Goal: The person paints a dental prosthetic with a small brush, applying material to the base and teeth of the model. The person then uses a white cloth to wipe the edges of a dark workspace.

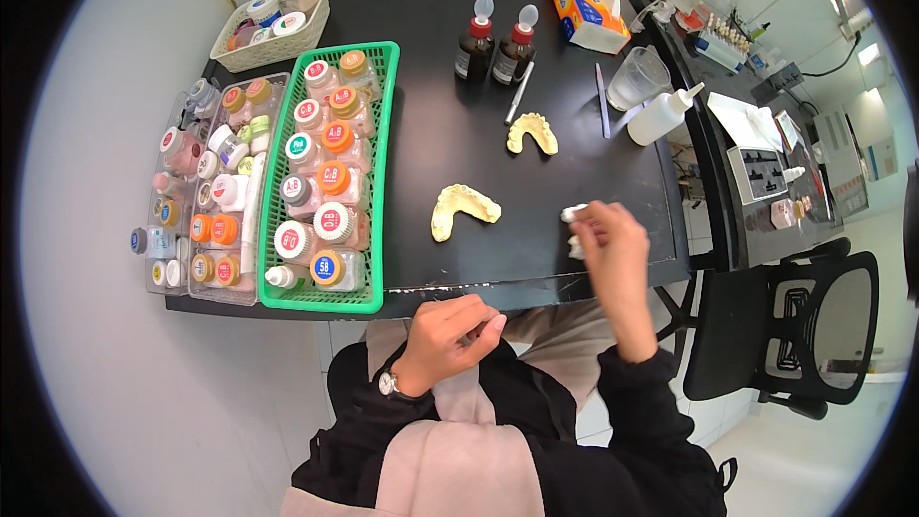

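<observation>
My right hand [613, 244] reaches over the right part of the black table, fingers pinched at a small white wad [571, 213]. Just below it, partly behind the hand, lies another white wad [575, 249]. Off the table's front edge, my left hand [448, 337] is curled, thumb and fingers pressed together; whatever it may hold is too small to make out. Two pale yellow dental casts rest on the table: a larger arch [463, 206] left of centre and a smaller arch [532, 133] farther back, its teeth showing.
On the left stand a green basket [381, 163] of powder jars, clear bins [230, 292] and a cream basket [321, 24]. Farther back are dark dropper bottles [474, 50], a tissue pack [589, 11], a plastic cup [638, 78], a squeeze bottle [661, 117] and tweezers [602, 101].
</observation>
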